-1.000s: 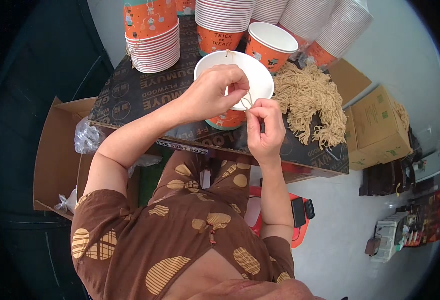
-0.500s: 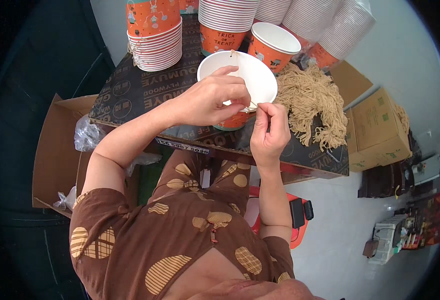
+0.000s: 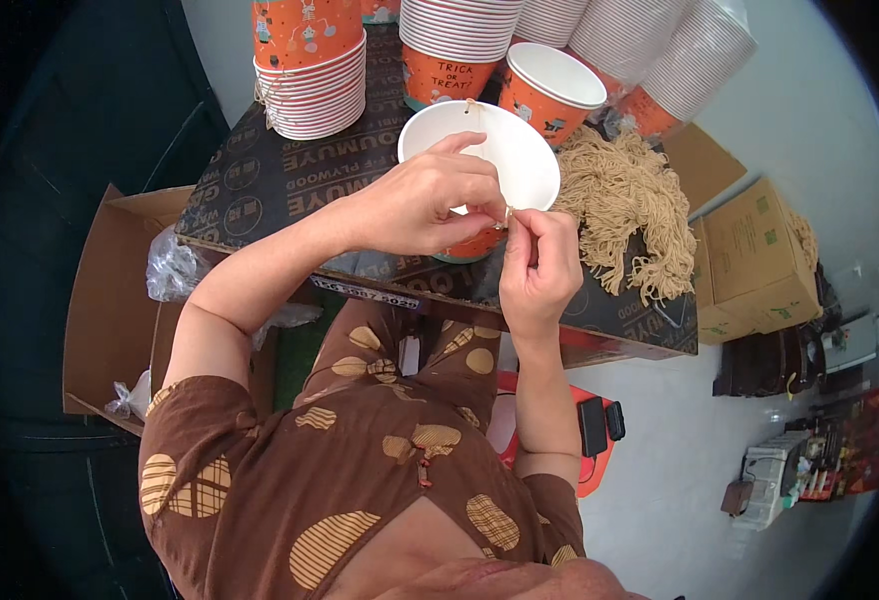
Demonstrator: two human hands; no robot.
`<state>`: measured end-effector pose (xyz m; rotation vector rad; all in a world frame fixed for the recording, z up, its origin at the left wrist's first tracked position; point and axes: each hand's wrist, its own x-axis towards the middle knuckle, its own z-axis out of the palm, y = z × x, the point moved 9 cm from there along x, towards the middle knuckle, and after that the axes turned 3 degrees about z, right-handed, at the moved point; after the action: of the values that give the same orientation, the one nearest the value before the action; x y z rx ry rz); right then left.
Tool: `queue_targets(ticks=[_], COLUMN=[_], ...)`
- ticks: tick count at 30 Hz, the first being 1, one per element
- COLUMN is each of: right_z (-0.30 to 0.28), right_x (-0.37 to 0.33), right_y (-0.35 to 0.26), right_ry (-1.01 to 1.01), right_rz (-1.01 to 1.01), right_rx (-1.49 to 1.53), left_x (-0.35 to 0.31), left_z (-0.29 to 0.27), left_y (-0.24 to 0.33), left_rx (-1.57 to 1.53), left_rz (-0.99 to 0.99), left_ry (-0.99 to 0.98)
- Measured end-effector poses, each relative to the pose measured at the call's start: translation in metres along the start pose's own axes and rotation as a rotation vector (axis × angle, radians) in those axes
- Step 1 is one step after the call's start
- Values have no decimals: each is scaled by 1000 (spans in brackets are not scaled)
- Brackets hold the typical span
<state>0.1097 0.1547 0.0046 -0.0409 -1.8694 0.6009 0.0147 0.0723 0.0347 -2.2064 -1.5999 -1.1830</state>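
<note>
An orange paper bucket with a white inside stands at the table's near edge, its mouth facing up toward me. A thin beige string is at its near rim, and a bit of string shows at a hole in the far rim. My left hand pinches the string between thumb and finger, its other fingers raised over the bucket's mouth. Against it, my right hand is closed, thumb and forefinger pressed on the string. The fingertips partly hide the knot area. The two hands meet at the near rim.
A bundle of beige strings lies right of the bucket on the dark plywood table. Behind stand stacked paper buckets and another stack at left. Cardboard boxes flank the table. A red stool holds black devices.
My right thumb and forefinger have come closer to my left fingertips at the rim. The bucket has shifted very slightly right.
</note>
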Motion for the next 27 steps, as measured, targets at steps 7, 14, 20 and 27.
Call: queue_targets(ticks=[7, 14, 20, 27], right_z=[2, 0, 4, 4], right_x=[2, -1, -5, -9], right_y=[-6, -7, -1, 7], right_ry=[-78, -112, -76, -28], right_rz=[-53, 15, 99, 230], right_rx=[-7, 64, 52, 172], left_x=[1, 0, 1, 0], left_z=[-1, -1, 0, -3], left_y=[-2, -4, -4, -6], left_rx=[-20, -2, 5, -22], left_rz=[-13, -34, -11, -56], left_ry=[22, 29, 62, 113])
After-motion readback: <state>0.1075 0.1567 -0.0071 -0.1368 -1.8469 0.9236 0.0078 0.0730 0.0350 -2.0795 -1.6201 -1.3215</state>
